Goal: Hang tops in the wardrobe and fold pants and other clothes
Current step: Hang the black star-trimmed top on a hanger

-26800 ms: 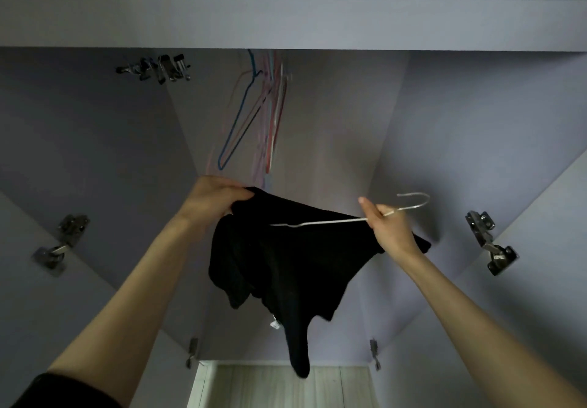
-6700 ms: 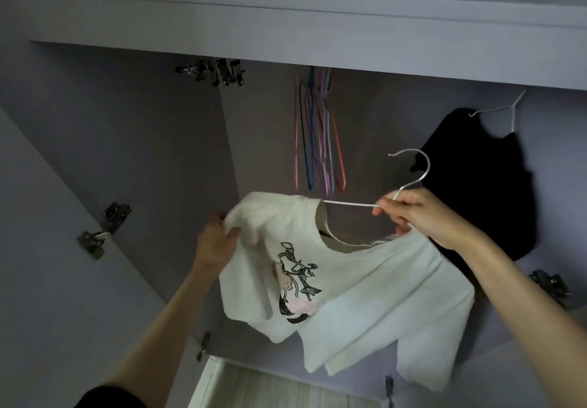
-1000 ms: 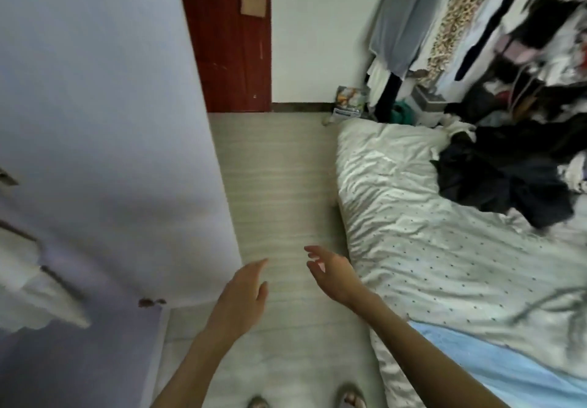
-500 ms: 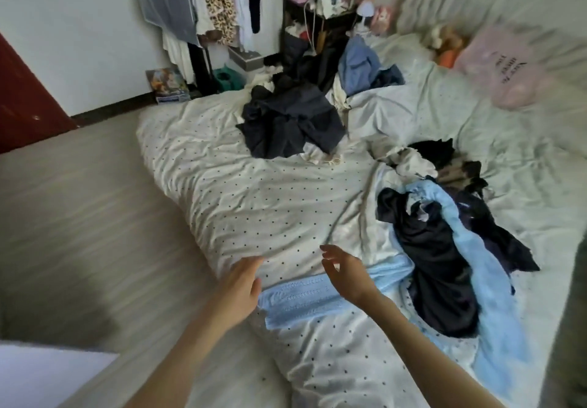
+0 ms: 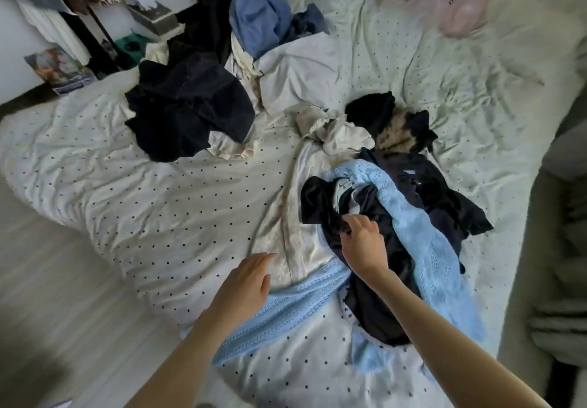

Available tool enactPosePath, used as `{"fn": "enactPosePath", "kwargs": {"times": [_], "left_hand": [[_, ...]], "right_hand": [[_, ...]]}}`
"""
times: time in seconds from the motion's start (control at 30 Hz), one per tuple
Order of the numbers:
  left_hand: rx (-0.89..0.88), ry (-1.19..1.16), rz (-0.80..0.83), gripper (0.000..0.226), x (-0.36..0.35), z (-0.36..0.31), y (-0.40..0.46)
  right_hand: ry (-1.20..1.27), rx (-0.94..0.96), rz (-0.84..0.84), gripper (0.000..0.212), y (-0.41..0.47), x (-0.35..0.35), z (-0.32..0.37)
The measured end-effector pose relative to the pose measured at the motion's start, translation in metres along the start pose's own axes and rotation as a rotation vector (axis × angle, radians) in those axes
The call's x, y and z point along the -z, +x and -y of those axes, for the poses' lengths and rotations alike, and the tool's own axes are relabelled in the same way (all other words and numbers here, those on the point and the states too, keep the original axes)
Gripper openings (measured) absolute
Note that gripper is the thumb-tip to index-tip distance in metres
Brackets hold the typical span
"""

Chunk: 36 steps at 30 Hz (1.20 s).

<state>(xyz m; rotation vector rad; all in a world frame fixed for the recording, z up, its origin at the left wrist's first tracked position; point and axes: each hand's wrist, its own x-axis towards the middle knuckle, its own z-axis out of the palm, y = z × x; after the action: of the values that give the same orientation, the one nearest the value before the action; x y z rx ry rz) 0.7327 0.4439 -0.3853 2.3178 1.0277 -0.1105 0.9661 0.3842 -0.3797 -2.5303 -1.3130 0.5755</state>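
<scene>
While our right hand point(image 5: 362, 244) pinches a fold of the dark garment point(image 5: 371, 283), our left hand point(image 5: 246, 283) hovers with relaxed, nearly straight fingers and holds nothing. It is just above the bed point(image 5: 158, 217), near its front edge, beside one end of the light blue knit point(image 5: 422, 242). The dark garment lies in the pile close to the front right part of the bed, partly under the blue knit, which crosses over it and runs down toward the front edge.

We judge that this garment is light, thin and very soft, maybe a little smooth, so it will hang loose and give no shape when lifted. A pinch of one fold will probably bring up only a bunch. It seems better to find a seam, the collar or the waistband, and to take it with both hands. We cannot yet tell if it is a top or pants.

The blue knit is tangled with it and can come up together, and its open stitches may catch on fingers. The other dark heap point(image 5: 187, 105) lies well apart, toward the far left side of the bed.
</scene>
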Motion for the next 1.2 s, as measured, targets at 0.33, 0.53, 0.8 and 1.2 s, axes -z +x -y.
{"fn": "enactPosePath", "kwargs": {"times": [0.33,0.53,0.8,1.2], "left_hand": [[-0.034,0.016,-0.021,0.048,0.000,-0.006,0.050],[-0.196,-0.003,-0.025,0.082,0.006,-0.038,0.075],[-0.297,-0.149,-0.304,0.011,0.038,-0.053,0.060],[0.038,-0.295,-0.863,0.011,0.185,0.066,-0.102]], "right_hand": [[-0.060,0.086,0.054,0.021,0.043,-0.016,-0.010],[0.348,0.372,0.123,0.011,0.000,0.014,0.005],[0.166,0.466,-0.009,0.016,-0.028,0.046,0.006],[-0.329,0.580,-0.039,0.029,-0.042,0.077,0.143]]}}
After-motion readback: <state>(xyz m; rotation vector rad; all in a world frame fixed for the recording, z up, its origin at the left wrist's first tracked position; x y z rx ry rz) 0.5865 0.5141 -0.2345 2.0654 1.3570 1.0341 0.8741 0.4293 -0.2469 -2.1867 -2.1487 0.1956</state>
